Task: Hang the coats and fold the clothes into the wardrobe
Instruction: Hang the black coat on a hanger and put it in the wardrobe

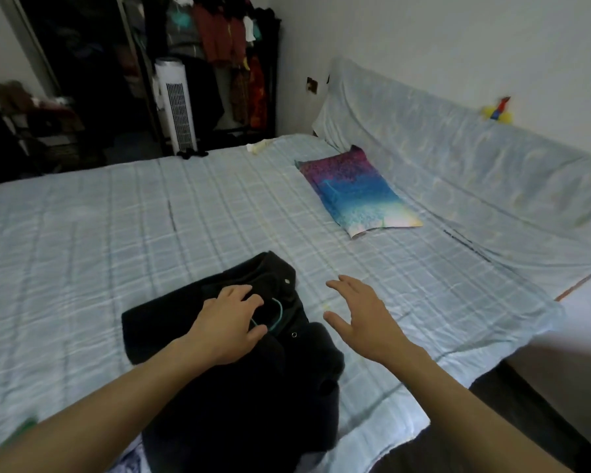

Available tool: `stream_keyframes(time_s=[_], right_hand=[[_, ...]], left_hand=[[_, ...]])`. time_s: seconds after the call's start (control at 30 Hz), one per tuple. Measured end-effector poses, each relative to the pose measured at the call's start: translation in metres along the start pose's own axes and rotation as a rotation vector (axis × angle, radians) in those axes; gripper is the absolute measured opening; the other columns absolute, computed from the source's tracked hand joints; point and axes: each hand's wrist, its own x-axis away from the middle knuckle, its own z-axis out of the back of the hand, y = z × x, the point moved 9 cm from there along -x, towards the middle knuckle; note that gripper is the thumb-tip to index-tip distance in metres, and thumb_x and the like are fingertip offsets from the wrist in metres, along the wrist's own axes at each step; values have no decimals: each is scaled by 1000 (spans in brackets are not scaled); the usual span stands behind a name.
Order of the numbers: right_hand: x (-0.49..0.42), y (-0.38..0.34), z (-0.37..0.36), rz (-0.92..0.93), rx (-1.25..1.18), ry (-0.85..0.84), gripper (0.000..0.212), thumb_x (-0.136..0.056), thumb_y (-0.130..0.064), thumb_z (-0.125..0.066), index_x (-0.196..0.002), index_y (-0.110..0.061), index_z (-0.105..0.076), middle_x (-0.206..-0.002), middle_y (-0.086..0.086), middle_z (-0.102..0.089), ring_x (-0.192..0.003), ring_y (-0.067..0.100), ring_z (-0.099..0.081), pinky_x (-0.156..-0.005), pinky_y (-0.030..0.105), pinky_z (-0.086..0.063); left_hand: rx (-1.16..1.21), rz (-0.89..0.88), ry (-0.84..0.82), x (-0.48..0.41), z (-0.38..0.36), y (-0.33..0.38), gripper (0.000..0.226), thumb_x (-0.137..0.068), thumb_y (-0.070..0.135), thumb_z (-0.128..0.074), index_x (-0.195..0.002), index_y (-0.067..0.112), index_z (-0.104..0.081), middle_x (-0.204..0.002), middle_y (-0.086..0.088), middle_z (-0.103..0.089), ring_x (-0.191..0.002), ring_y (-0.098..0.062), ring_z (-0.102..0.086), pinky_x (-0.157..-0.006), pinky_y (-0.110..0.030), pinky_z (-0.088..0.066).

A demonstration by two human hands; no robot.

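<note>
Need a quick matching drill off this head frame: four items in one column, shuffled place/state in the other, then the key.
Items
1. left hand
2. right hand
3. black garment
4. multicoloured pillow

Places or states
A. lies near the covered headboard, far from both hands
B. over bare sheet, fingers spread, holding nothing
C. spread on the near edge of the bed
D. fingers curled on the dark fabric by a teal cord

Pairs: 1-D, 2-B, 3-C, 4-A
</note>
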Motion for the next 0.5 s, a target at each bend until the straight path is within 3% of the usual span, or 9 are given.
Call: stream_keyframes(time_s=[0.23,0.5], right_hand=[[-71,-6,-29,80,-16,-125,56,-97,-39,-55,-148,-23,-37,-158,4,-29,-147,20,-22,-119,40,-23],[-148,11,-78,253,-100,-288,53,-100,-37,-51,-148,-23,-37,-159,2,-27,-146,19,-23,-119,42,-25]], left_hand=[[23,129,-20,-17,-9,-46,58,-93,56,-49,-144,30,-39,-160,-1,-23,-147,-23,-19,-112,-47,-35],[36,397,-41,-29,-32,-64,57,-94,55,-49,-145,29,-39,-160,-2,-23,-147,-23,-21,-110,-45,-37]])
